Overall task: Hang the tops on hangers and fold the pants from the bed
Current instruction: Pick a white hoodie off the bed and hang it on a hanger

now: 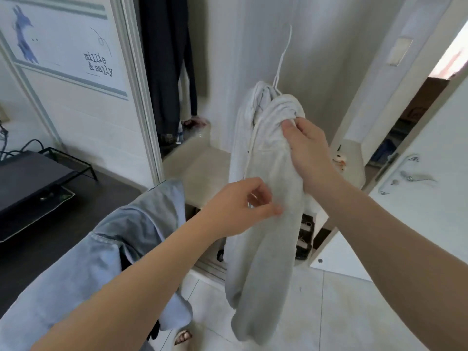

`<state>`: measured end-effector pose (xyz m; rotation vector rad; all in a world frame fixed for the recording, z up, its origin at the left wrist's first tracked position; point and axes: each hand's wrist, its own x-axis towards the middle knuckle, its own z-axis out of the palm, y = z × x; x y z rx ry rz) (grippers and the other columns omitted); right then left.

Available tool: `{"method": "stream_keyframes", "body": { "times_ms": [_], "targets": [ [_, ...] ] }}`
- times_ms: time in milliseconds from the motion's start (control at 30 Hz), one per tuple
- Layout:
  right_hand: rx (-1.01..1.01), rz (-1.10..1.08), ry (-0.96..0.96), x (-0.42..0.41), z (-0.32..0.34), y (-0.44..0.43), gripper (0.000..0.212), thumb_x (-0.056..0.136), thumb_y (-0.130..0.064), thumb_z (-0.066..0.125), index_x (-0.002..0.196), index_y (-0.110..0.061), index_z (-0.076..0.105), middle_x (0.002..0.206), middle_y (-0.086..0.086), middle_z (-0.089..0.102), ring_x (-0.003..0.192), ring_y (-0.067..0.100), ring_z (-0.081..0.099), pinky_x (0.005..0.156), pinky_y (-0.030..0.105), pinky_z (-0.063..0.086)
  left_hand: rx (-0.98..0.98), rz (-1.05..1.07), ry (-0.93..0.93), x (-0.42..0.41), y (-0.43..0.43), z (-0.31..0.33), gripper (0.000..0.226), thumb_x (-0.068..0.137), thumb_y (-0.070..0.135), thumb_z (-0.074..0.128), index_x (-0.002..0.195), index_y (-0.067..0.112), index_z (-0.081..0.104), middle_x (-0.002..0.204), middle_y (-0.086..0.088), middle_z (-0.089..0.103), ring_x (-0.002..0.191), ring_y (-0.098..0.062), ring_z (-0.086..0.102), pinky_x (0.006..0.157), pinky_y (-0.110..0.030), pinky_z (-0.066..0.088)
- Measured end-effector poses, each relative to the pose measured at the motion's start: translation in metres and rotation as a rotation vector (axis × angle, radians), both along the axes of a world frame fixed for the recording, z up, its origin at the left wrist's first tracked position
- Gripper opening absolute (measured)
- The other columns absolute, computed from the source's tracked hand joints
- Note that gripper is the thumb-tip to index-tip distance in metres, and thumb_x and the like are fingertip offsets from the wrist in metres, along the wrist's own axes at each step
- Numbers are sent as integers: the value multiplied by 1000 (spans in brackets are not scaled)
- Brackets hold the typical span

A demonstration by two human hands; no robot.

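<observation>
Pale grey top (268, 249) on a white hanger (284, 54), held up in front of an open wardrobe, right of centre in the scene. The right hand (307, 150) closes thumb and fingers round a bunch of cloth at the near shoulder, probably to steady the garment and seat it on the hanger's arm. The left hand (238, 206), lower and to the left, pinches the front of the top between thumb and curled fingers, apparently to draw the fabric straight. The top is soft, thick knit, gathered in folds at the shoulder and hanging in a long limp tube below. The hanger is thin and rod-like; whether its hook rests on anything cannot be told. A light blue denim garment (114, 244), stiffer and seamed, lies draped over the left forearm, presumably awaiting its turn. Dark clothes (164, 72) hang at far left inside the wardrobe; the tiled floor (329, 312) is pale and glossy.
</observation>
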<state>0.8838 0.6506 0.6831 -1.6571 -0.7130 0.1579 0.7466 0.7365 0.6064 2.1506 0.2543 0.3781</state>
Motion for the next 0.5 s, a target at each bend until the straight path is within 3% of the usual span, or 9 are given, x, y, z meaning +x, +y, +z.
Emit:
{"method": "stream_keyframes", "body": {
  "times_ms": [167, 333, 433, 500],
  "targets": [
    [120, -80, -4, 28, 66, 84, 37, 100, -27, 53, 64, -21, 43, 63, -6, 44, 65, 12, 44, 63, 27, 37, 75, 20, -16, 50, 61, 38, 55, 69, 69, 76, 105, 33, 55, 104, 17, 59, 96, -5, 59, 88, -36, 54],
    [274, -125, -39, 52, 139, 152, 34, 100, -23, 52, 67, -19, 43, 73, 6, 44, 72, 18, 45, 66, 29, 37, 325, 82, -103, 86, 132, 88, 58, 65, 81, 65, 100, 39, 43, 96, 19, 55, 82, -6, 58, 73, -34, 54],
    [326, -133, -110, 64, 181, 187, 25, 100, -22, 51, 81, -7, 54, 83, 7, 48, 75, 19, 46, 67, 31, 37, 432, 109, -172, 103, 170, 122, 40, 83, 58, 63, 110, 34, 46, 105, 14, 58, 91, -14, 61, 80, -41, 53],
    [348, -144, -155, 71, 212, 208, 20, 100, -21, 50, 88, -7, 58, 87, 8, 52, 78, 20, 50, 69, 32, 40, 454, 128, -220, 113, 194, 151, 25, 90, 39, 58, 109, 27, 49, 99, 8, 61, 88, -21, 62, 81, -44, 54]
  ]
}}
